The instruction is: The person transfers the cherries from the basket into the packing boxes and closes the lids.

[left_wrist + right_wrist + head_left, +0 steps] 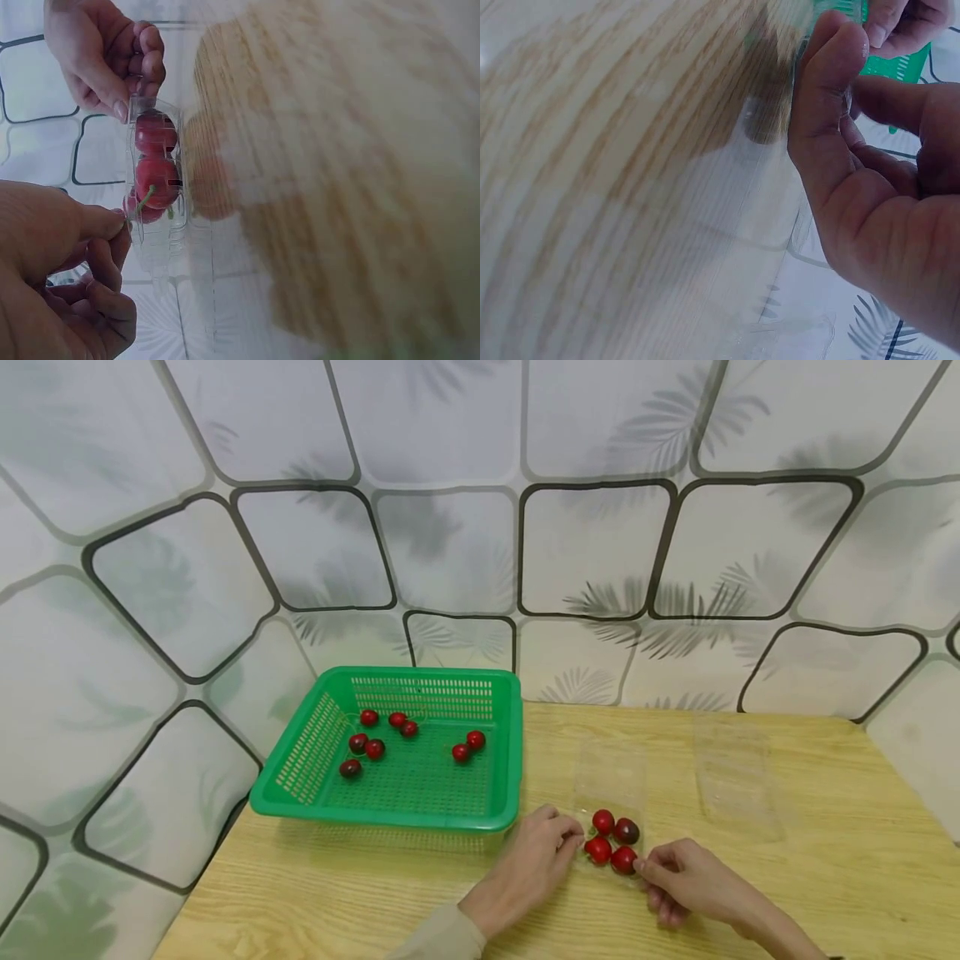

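A clear plastic clamshell box lies on the table with its lid folded back, away from me. Several red cherries sit in the near half, one of them darker. My left hand pinches the box's left rim between thumb and forefinger. At the near right corner, my right hand pinches the rim with thumb and forefinger. Green stems show on the cherries in the left wrist view. From the right wrist, the fingers hide most of the box.
A green plastic basket stands to the left, with several cherries scattered inside it. A second clear plastic box lies to the right on the wooden table. A patterned curtain rises behind the table.
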Demonstrator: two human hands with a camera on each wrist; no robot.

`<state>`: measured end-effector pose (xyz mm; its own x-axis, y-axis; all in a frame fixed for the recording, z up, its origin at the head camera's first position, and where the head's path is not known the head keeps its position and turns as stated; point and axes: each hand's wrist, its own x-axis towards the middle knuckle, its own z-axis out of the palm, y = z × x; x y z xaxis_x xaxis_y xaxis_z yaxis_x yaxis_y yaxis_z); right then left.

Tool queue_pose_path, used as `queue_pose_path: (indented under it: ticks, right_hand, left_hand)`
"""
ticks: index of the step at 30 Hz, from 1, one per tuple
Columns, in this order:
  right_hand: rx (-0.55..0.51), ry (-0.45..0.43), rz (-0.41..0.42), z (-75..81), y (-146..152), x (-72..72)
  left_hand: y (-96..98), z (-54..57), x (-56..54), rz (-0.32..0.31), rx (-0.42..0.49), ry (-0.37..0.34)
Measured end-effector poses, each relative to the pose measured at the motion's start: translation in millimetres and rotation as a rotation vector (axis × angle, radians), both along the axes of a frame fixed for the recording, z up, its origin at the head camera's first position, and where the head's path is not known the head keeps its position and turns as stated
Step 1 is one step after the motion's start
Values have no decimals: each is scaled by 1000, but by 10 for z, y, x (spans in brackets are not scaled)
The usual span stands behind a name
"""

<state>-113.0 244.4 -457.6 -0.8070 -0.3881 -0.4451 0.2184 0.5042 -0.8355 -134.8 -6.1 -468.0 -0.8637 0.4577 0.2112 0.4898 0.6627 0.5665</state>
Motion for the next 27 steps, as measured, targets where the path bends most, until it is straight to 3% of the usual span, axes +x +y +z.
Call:
queue_pose_path:
  ticks: [6,13,16,21,27]
  right_hand:
    - [-33,-25,46,1,7,-10]
    - [-45,-54,32,8,23,-13]
    - [-39,-54,24,11,33,-22]
    - [-25,-60,13,11,53,-32]
    - [-25,-51,17,10,77,-33]
  left_hand:
    - [-4,9,-11,-15,-68,19]
    - [13,0,-21,-27,-113,47]
    - [32,12,-35,-17,-172,108]
    - [56,39,-43,-24,-300,289]
    - [104,115,16,-29,-481,358]
